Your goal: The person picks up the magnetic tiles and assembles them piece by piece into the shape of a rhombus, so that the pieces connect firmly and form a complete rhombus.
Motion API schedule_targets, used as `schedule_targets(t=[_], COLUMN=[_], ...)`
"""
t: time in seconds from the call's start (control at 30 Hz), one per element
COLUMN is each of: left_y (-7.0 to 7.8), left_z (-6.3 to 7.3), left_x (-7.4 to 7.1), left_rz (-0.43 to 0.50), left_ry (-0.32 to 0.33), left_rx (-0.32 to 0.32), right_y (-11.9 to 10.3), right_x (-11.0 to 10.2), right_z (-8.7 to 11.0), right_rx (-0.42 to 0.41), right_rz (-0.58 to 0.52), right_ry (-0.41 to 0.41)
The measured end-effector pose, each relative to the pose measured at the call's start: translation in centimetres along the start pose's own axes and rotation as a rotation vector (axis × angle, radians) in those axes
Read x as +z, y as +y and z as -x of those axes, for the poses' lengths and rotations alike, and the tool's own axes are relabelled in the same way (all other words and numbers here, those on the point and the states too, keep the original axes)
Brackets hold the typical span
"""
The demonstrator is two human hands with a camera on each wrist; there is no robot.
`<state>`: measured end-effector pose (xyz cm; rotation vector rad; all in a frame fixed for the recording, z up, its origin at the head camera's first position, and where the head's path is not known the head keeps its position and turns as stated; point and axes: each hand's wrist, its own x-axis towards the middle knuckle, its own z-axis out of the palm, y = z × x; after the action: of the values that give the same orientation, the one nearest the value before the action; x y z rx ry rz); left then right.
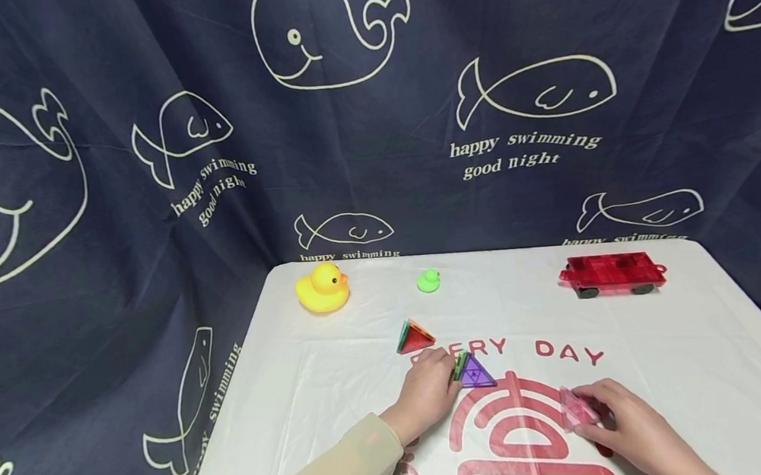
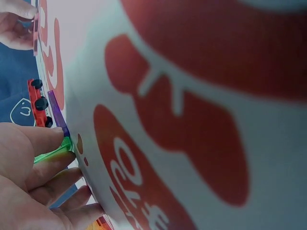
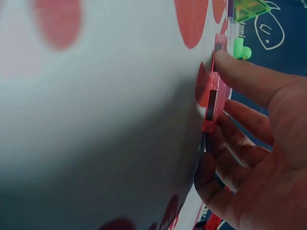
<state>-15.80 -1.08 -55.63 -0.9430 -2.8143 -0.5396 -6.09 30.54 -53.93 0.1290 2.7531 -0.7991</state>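
"Where does the pink triangular tile (image 1: 576, 407) lie?"

"On the right-hand part of the bench (image 1: 709, 359), in the grip of the right hand (image 1: 627, 422), thumb and fingers pinching it. Whether it's one tile or two together, I can't tell."

"And the left hand (image 1: 426, 390)?"

"Its thumb and finger pinch the green tile (image 1: 461, 363); the purple triangular tile (image 1: 478, 373) sits against that, just right of the fingertips."

"So which relation matters most?"

"I'd say the gap between the hands: pink lies to the right of purple and a little nearer the person, well apart. The left hand is nearer purple, touching close by; the right would have to come left and slightly outward to close it."

"Which way do they point?"

"Purple's apex points away from the person, its base running left to right. Pink's left edge runs roughly near-to-far, with one corner toward the right palm. I see no clear long axis on it."
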Motion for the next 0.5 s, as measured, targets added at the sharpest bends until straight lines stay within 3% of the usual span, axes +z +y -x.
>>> schedule_targets(t=[0.5], left_y=[0.0], left_z=[0.0], left_x=[0.0], left_rz=[0.001], left_ry=[-0.017], left_rx=[-0.004], right_y=[-1.7], right_x=[0.6], right_z=[-2.1], right_rx=[-0.161], right_rz=[0.041], right_ry=[0.149])
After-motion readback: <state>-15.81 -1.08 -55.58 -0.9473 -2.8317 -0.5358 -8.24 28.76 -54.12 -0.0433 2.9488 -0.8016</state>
